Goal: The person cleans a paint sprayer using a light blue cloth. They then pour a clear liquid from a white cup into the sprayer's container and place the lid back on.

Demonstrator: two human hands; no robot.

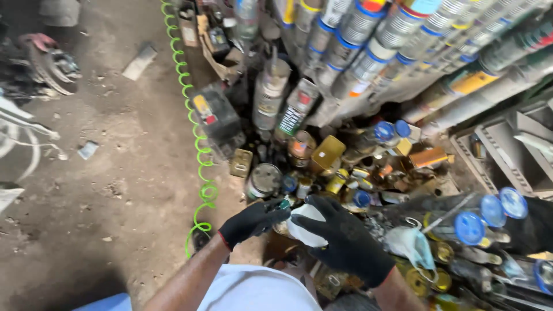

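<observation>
Both my hands wear black gloves. My right hand (345, 242) is wrapped around a small white bottle (304, 224) held at mid-frame. My left hand (250, 220) pinches the bottle's dark green cap (284, 204) at its upper left end. The bottle is held over a heap of tins and cans on the ground.
A green coiled air hose (199, 144) runs down the dirt floor at left. Stacked spray cans (368, 46) and paint tins fill the shelves ahead. A black battery (216, 118), blue-lidded containers (469, 227), a face mask (412, 245) and a grey rack (507, 150) crowd the right.
</observation>
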